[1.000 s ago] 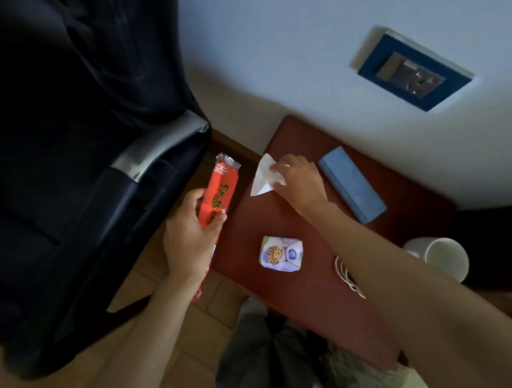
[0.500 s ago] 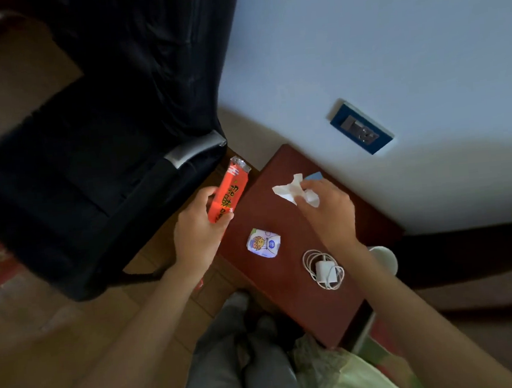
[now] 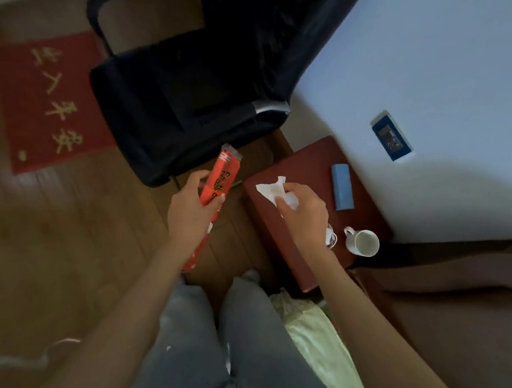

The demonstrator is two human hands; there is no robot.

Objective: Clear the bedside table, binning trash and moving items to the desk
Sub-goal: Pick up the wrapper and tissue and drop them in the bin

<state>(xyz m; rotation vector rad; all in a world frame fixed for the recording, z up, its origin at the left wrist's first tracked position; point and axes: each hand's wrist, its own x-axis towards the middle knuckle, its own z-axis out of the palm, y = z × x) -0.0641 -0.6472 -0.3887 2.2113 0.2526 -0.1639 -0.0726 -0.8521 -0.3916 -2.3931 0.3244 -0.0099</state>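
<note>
Left hand (image 3: pixel 193 213) is closed around an orange snack wrapper (image 3: pixel 217 194), held over the floor just left of the bedside table (image 3: pixel 308 164). The wrapper's long lower end hangs free and could snag or spill crumbs. Right hand (image 3: pixel 304 212) is clenched on a crumpled white tissue (image 3: pixel 271 189) above the table's near edge; a loose corner protrudes, so it may slip out in transit. A blue case (image 3: pixel 342 191), charger cable (image 3: pixel 331 238) and white mug (image 3: pixel 362 241) sit on the table; a forearm sweep could topple the mug.

Black chair (image 3: pixel 191 106) against the wall, red mat (image 3: pixel 51 103) (gold lettering) on wood floor, blue wall socket (image 3: pixel 391 136)
</note>
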